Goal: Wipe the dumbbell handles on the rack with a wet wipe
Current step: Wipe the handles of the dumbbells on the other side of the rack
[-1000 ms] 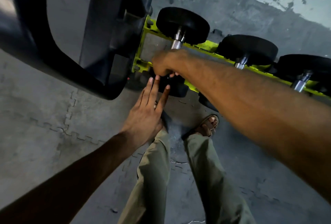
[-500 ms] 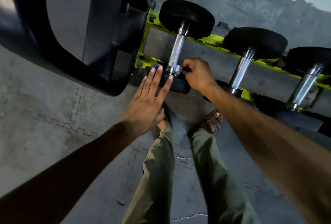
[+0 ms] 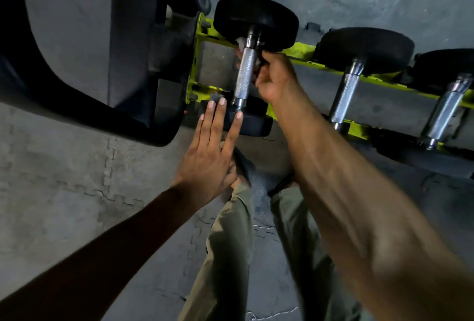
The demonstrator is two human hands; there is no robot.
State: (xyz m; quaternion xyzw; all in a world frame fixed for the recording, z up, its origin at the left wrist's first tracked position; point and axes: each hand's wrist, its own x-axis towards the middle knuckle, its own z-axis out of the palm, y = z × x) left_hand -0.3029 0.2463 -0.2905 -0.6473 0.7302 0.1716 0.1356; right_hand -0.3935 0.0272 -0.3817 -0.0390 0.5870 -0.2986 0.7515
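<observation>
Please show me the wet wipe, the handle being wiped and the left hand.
wet wipe [image 3: 240, 43]: head view, white corner showing.
dumbbell handle [image 3: 245, 74]: head view, knurled middle.
left hand [image 3: 207, 159]: head view, back of hand.

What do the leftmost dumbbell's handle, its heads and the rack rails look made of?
Handle: metal, probably chromed steel; knurled grip, mirror-bright collars. Heads: matte black, likely rubber-coated; no shine. Rack rails: lime-yellow painted metal, apparently; thin flat bars with bolts.

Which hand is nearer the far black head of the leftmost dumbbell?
Right. The right hand grips the handle just below the far head; the left hand lies flat by the near head.
</observation>
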